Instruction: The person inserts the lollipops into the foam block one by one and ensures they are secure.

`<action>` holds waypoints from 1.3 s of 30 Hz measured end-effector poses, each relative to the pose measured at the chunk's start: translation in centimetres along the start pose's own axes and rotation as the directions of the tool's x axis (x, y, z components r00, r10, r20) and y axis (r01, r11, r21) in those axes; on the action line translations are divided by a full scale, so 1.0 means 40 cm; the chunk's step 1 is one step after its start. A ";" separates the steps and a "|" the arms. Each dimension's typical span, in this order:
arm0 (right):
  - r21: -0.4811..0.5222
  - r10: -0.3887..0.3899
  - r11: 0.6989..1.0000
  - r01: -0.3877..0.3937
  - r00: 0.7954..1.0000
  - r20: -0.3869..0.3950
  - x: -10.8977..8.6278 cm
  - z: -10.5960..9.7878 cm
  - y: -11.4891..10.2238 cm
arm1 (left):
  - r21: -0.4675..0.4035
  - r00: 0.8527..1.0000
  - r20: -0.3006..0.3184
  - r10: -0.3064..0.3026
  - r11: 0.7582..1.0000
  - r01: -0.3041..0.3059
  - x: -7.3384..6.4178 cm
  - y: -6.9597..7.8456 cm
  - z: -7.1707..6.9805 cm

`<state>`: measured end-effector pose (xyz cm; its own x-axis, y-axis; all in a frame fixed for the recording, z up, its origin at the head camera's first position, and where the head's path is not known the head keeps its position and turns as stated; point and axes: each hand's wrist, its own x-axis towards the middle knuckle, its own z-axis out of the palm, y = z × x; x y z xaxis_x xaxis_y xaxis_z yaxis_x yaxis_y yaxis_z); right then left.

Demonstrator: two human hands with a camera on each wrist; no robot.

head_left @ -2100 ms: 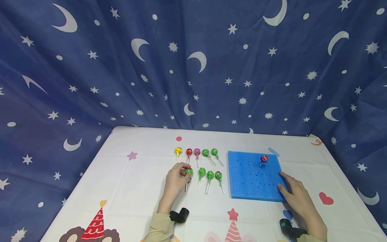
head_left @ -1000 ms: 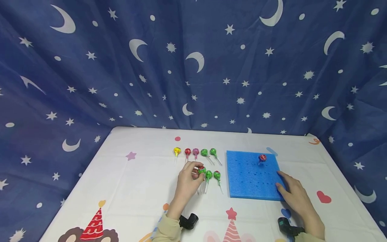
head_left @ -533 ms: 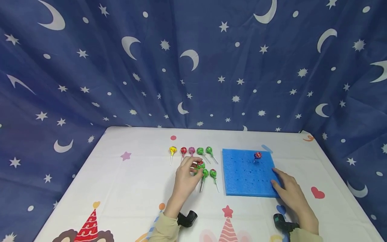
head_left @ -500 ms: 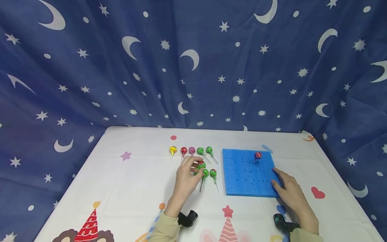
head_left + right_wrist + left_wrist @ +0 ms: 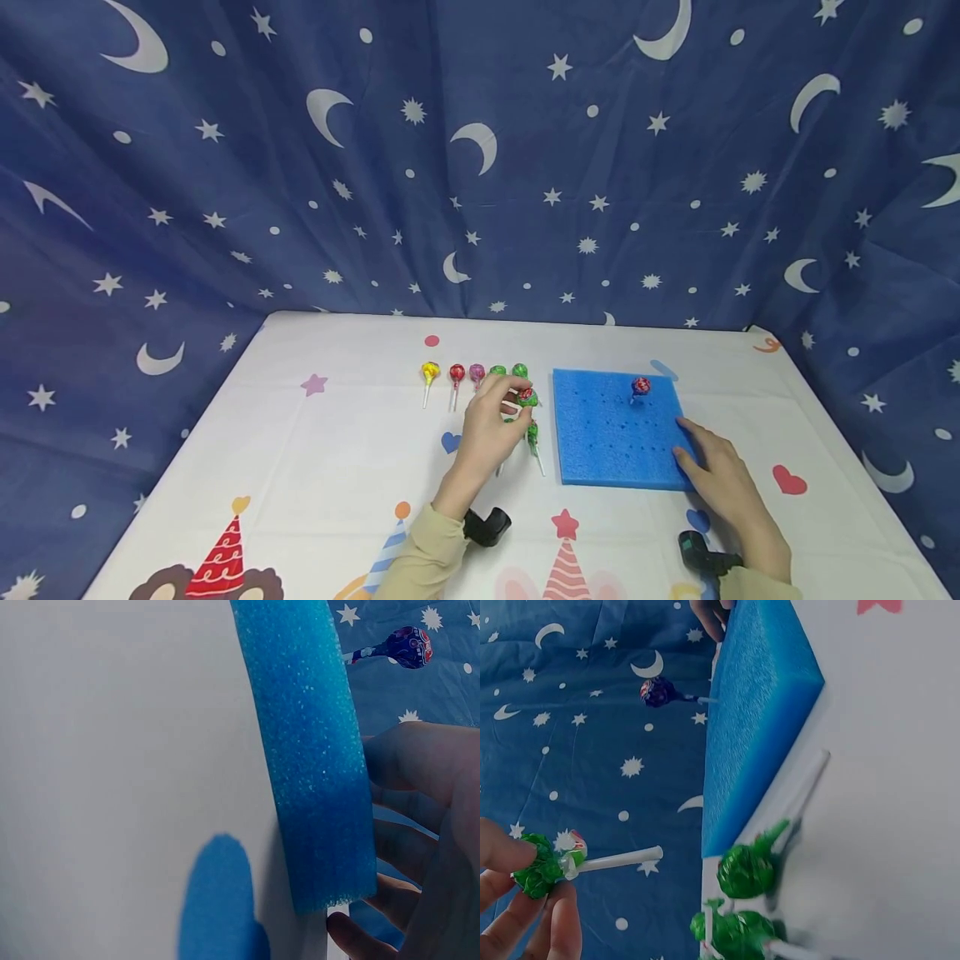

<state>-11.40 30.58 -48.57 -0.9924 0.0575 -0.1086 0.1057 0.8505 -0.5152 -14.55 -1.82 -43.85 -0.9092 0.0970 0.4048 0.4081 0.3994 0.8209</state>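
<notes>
My left hand (image 5: 491,429) pinches a green-wrapped lollipop (image 5: 527,397) by its round head; in the left wrist view its white stick (image 5: 622,859) points away from the fingers. The hand is above the lollipops, left of a blue foam board (image 5: 607,467) dotted with small holes. Standing in that board near its far right is a lollipop in a blue wrapper with a red top (image 5: 641,387). At the board's right edge my right hand (image 5: 723,479) rests, thumb and fingers spread against the side. The left hand partly hides lollipops lying beneath it.
On the white printed tablecloth (image 5: 337,450), a yellow lollipop (image 5: 430,372), a red one (image 5: 457,373) and a purple one (image 5: 477,372) lie in the back row beside green ones. Another green lollipop (image 5: 532,433) lies nearer the board. Behind hangs a blue moon-and-star curtain (image 5: 525,150).
The left hand has carried the green lollipop to the right, over the rows and closer to the foam board. The right hand keeps its place at the board's edge.
</notes>
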 end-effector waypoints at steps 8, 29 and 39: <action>-0.002 0.003 1.000 -0.003 1.000 0.007 0.002 -0.002 -0.001 | 0.024 0.999 0.027 0.029 0.999 -0.029 0.021 0.015 0.036; -0.007 0.002 1.000 -0.002 1.000 0.002 0.002 -0.002 -0.001 | 0.007 0.993 0.107 0.052 0.999 -0.054 0.071 0.050 0.119; 0.000 0.007 1.000 -0.007 1.000 0.014 -0.001 -0.003 -0.004 | 0.035 0.990 0.136 0.044 0.998 -0.049 0.095 0.044 0.150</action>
<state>-11.39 30.52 -48.39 -0.9907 0.0560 -0.1238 0.1124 0.8500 -0.5147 -17.76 4.73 -43.30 -0.8930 0.2376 0.3821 0.4494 0.4255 0.7855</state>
